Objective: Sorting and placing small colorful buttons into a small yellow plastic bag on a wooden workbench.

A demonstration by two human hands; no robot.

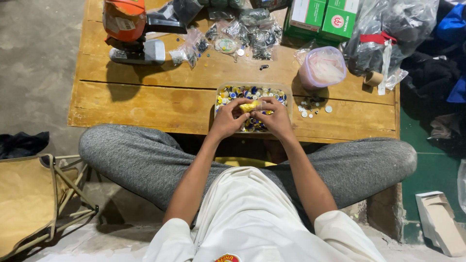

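My left hand and my right hand meet over a clear plastic tray filled with several small round pieces in blue, yellow and white. Both hands pinch one small yellow piece between their fingertips, just above the tray's middle. The tray sits at the near edge of a low wooden table. My crossed legs in grey trousers lie under the table's front edge.
A few loose round pieces lie right of the tray. Behind are a lidded plastic tub, a small cardboard roll, green boxes, small bags of parts and an orange-topped device. A folding stool stands left.
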